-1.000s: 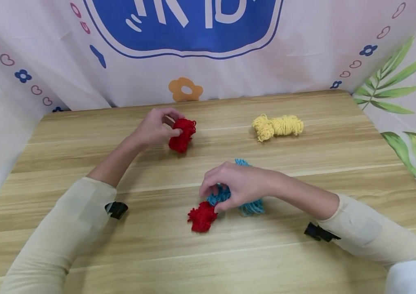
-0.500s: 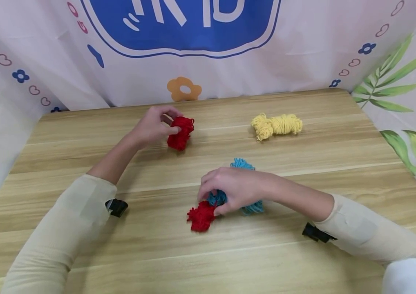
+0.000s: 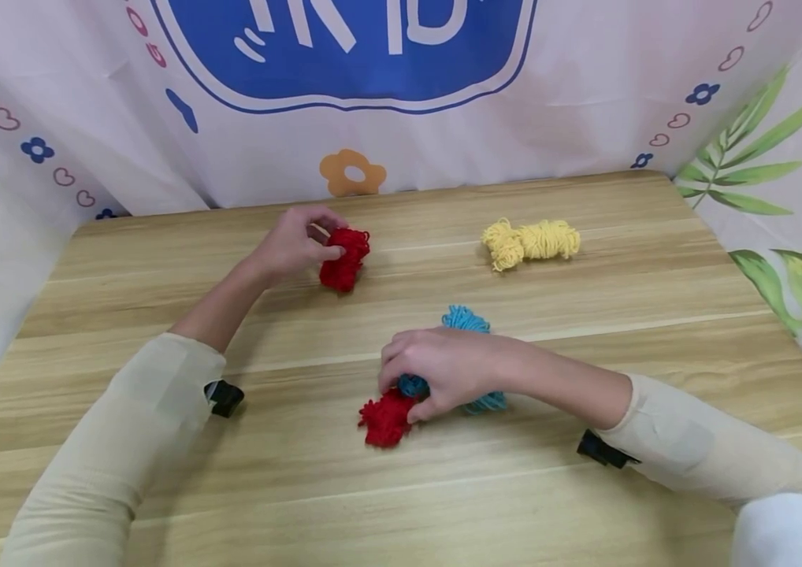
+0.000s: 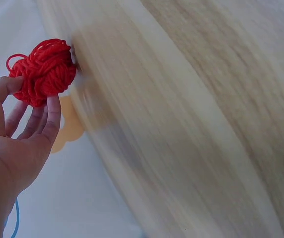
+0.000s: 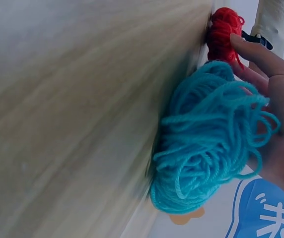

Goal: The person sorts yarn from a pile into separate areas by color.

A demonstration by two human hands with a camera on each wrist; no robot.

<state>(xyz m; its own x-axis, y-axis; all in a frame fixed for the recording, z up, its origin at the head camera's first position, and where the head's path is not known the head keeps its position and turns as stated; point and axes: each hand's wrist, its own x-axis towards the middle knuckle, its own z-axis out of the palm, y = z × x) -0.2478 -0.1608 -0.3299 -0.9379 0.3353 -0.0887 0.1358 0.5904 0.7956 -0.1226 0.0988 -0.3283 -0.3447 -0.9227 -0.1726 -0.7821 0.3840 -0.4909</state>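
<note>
My left hand (image 3: 292, 244) holds a bundle of red yarn (image 3: 343, 264) between thumb and fingers, toward the back of the table. In the left wrist view this red bundle (image 4: 45, 72) shows loose loops at its top. Nearer the front, my right hand (image 3: 443, 368) pinches a smaller bundle of red yarn (image 3: 384, 420), its thumb on one side. A skein of blue yarn (image 3: 467, 319) lies under that hand and is partly hidden by it. The right wrist view has the blue skein (image 5: 206, 144) large in front, with the small red bundle (image 5: 225, 34) just beyond.
A skein of yellow yarn (image 3: 548, 239) lies at the back right of the wooden table (image 3: 287, 488). Behind the table hangs a white printed cloth (image 3: 443, 150). Each forearm wears a pale sleeve with a black piece (image 3: 224, 398) on it.
My right hand has come down and slightly left, closing its fingers over the small red bundle. The left hand stays with its red bundle. The whole head view has drifted slightly.
</note>
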